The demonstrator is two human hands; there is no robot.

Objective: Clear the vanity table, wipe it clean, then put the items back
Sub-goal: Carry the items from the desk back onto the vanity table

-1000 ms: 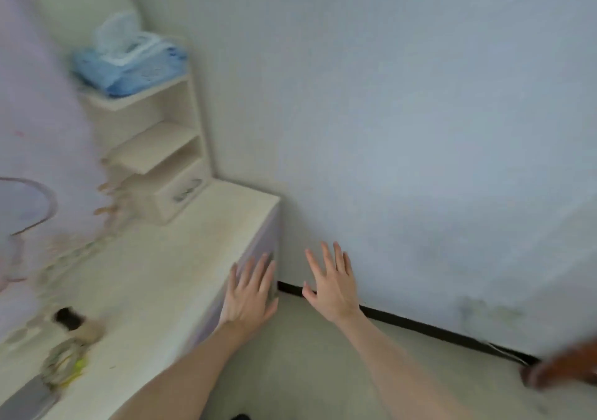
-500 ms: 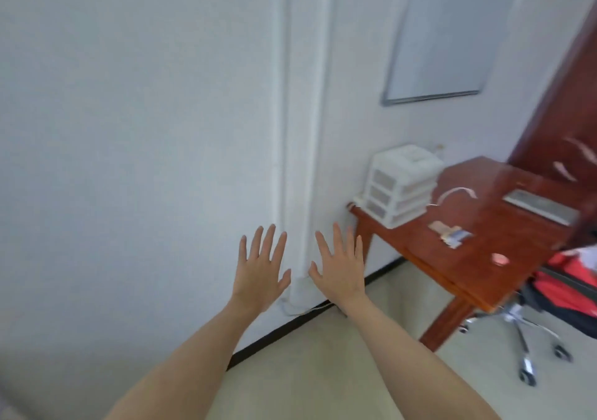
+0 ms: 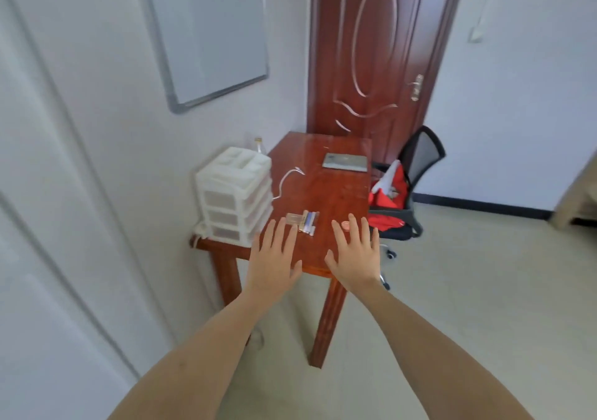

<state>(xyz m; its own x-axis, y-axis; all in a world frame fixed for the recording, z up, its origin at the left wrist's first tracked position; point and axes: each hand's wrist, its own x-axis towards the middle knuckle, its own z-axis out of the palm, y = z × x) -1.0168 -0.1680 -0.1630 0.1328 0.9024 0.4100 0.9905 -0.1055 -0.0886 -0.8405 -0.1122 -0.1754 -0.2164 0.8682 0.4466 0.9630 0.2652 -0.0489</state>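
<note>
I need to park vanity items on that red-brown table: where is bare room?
The widest bare patch on the table lies between the white cable, the grey flat case and the small packets. The far corner by the door is bare too. The drawer unit crowds the wall side.

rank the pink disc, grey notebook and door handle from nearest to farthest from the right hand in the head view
From the right hand:
1. Pink disc, at its fingertips on the table's near end.
2. Grey notebook, at the table's far end.
3. Door handle, on the door beyond the table.
</note>
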